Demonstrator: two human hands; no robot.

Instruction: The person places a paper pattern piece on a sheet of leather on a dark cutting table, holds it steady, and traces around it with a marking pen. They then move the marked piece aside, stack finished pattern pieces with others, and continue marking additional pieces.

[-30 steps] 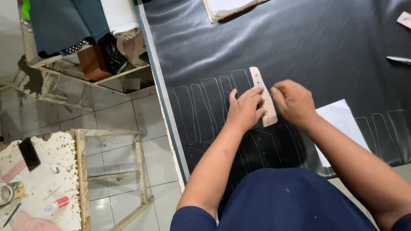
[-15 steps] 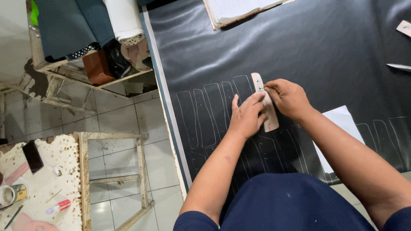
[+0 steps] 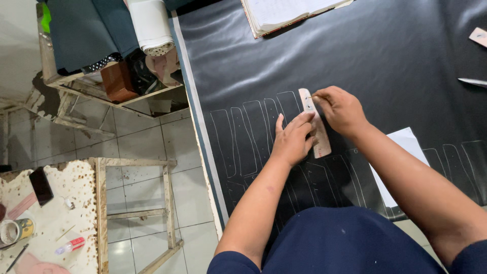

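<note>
Black leather-like sheet (image 3: 355,45) covers the worktable, w/ a row of pale traced outlines (image 3: 248,137) running across it. Head view: your left hand (image 3: 291,139) lies flat, fingers spread and open, pressing down on a narrow tan template strip (image 3: 315,127) — likely to keep it from sliding while its edge is followed. Your right hand (image 3: 342,109) is closed in a pinch around a thin marking tool (image 3: 310,97), tip touching the sheet at the strip's upper end; whether it's a pen or a scribe can't be told.

Strip sits just right of the last finished outline, approx. mid-table, flat on the sheet. Its long axis runs away from you, far end tilted slightly left, near end toward your body and a bit right; same lean as the outlines beside it, which suggests the placing keeps shapes packed close.

Also on the sheet: white paper (image 3: 403,147) partly under your right forearm, an open book (image 3: 284,12) at the far edge, more outlines far right. Off the table, left: a wooden rack w/ fabric rolls (image 3: 152,25), tiled floor, a wooden frame (image 3: 134,213), and a spotted bench w/ a phone (image 3: 40,185) and a tape roll (image 3: 11,231).
</note>
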